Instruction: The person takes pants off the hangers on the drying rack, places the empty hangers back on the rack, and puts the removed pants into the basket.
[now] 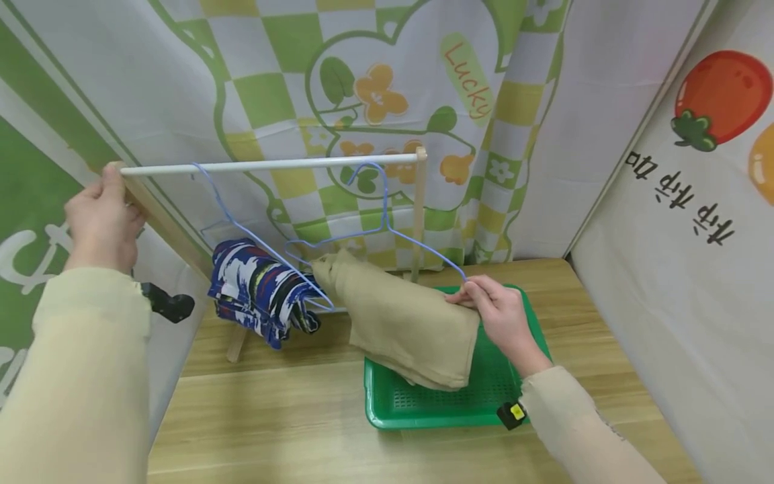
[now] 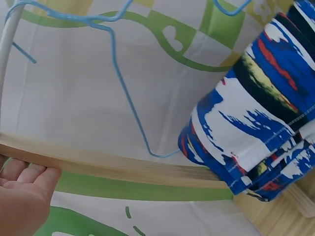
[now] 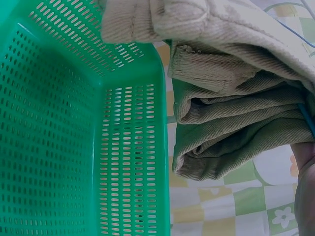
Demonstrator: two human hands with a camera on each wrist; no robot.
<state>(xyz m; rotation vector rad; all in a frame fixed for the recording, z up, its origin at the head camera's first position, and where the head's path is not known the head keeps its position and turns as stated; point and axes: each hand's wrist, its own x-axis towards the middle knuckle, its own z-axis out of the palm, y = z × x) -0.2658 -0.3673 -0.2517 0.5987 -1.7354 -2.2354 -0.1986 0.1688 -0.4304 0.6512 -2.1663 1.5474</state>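
My left hand grips the top corner of a small clothes rack, its fingers against the wooden post. A blue hanger hangs from the white rail, with folded blue, white and red patterned trousers over its lower bar. Khaki trousers lie folded over a second blue hanger. My right hand pinches this hanger's right corner, next to the cloth. Its hook is level with the rail; I cannot tell whether it rests on it. Layered khaki folds show in the right wrist view.
A green perforated basket stands on the wooden table, below the khaki trousers. Behind the rack hangs a green and white checked curtain. A printed white wall panel borders the table on the right.
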